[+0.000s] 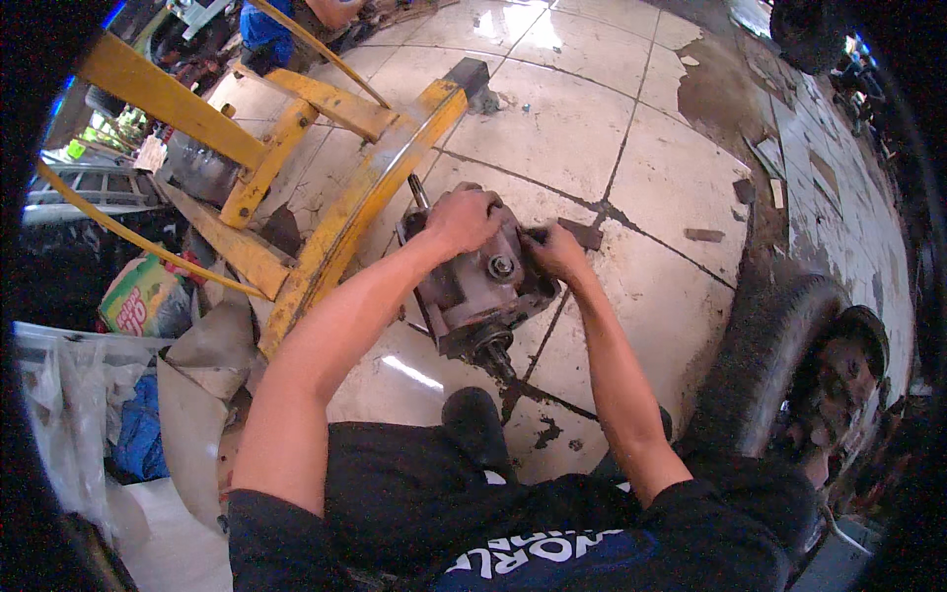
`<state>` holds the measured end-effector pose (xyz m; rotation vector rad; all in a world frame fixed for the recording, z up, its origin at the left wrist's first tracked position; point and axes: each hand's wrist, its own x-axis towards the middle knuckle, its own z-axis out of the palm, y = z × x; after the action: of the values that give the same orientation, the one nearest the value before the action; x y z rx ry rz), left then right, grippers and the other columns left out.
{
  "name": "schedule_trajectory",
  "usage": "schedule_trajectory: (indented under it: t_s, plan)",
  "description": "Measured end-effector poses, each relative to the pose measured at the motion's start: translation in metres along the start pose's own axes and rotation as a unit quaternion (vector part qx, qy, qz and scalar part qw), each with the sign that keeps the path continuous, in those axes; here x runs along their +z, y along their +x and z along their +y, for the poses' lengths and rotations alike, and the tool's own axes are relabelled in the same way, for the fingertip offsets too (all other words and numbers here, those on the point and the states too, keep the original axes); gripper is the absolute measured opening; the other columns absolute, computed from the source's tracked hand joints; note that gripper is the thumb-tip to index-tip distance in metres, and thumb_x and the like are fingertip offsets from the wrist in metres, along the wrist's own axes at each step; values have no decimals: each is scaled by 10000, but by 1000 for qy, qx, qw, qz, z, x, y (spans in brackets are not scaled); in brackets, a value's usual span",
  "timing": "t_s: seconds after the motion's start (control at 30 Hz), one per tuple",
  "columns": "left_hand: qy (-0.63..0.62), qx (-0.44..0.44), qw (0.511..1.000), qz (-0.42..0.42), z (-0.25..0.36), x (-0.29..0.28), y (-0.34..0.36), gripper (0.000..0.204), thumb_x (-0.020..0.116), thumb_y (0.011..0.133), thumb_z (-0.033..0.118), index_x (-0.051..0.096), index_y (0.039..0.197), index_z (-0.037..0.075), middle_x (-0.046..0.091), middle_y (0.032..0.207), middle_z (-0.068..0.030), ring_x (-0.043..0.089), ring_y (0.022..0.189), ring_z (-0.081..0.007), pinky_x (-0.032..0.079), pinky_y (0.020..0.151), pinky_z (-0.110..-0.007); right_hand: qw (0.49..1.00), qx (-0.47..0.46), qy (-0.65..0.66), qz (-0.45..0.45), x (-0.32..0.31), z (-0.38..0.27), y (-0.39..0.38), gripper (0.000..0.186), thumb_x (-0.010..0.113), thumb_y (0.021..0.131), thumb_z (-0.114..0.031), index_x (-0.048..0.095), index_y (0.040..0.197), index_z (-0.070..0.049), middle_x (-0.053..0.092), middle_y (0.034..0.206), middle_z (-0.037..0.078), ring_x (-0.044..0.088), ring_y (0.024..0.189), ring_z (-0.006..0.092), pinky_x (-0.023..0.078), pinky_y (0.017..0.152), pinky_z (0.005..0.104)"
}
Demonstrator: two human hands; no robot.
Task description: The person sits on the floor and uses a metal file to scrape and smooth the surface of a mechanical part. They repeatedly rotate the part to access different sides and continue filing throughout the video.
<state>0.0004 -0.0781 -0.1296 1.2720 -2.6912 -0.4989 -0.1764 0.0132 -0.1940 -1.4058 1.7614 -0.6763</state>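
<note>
A grimy grey metal gearbox [464, 286] stands on the tiled floor in front of my knees. One shaft sticks out toward me at its near end, and a thinner rod shows at the far left side. My left hand [466, 219] lies over the far upper part of the housing, its fingers curled round the edge. At the housing's right side is my right hand [555, 251], fingers bent in against it. Parts of both hands' fingertips are hidden, and a dark spot by the right fingers is too small to make out.
A yellow steel frame [370, 217] stands close on the left. To the right is a tyre [774, 355]. A flat dark piece [580, 233] lies beyond my right hand. Plastic sheeting [74, 414] and a blue cloth [141, 429] lie lower left. A person in blue [264, 37] is at the far left.
</note>
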Motion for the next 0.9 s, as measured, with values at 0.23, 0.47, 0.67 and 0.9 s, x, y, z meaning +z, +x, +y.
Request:
schedule_trajectory:
  t_s: [0.23,0.47,0.67,0.9]
  plan:
    - [18,38,999,15,10,6,6,364,536,888,333,695,1054,51,667,1076,-199,578,1106,-384,477,942,-481,994,2,-37,102,7,10,16,363,621,848,-336,721,934,1,677,913,277,670,893,416,528,808,483]
    - [11,25,1000,-7,20,-2,9,355,544,899,346,697,1066,73,670,1059,-200,591,1083,-389,484,938,-471,990,-44,-85,99,3,17,30,408,642,871,-371,725,981,14,711,878,224,710,822,329,534,775,414]
    - [24,8,1000,2,3,0,0,360,544,900,342,694,1065,59,671,1068,-200,592,1084,-381,478,947,-469,995,-11,-98,23,6,-6,26,339,627,822,-294,726,989,-15,694,906,247,701,848,368,538,782,436]
    - [10,34,999,29,-8,1,-5,378,535,894,345,688,1081,55,676,1080,-186,585,1120,-353,485,935,-474,997,-2,-69,-23,-1,-11,5,356,637,880,-314,708,1068,-20,688,974,249,666,925,411,521,821,434]
